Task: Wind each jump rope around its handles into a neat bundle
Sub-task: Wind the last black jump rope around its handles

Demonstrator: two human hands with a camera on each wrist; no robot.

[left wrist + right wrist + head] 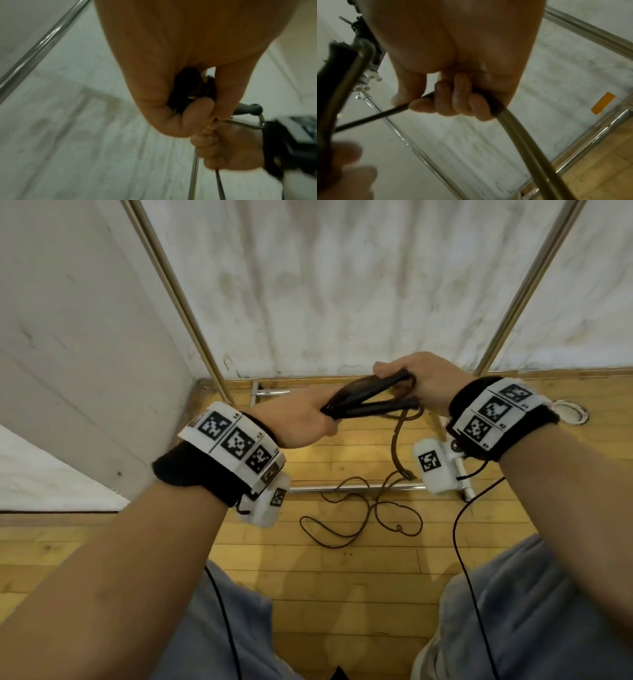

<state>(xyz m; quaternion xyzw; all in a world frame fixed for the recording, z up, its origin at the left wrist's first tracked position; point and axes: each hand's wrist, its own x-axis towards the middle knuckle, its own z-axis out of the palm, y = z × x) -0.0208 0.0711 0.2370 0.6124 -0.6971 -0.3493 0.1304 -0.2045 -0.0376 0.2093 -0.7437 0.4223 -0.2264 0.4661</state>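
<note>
Meanwhile the left hand [301, 422] grips both black handles [373, 402] while the right hand [424, 381] curls round the rope [397, 440] trailing floorward

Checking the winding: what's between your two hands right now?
In the head view, the two black handles span from the left hand to the right hand, with brown rope hanging beneath to the floor.
</note>
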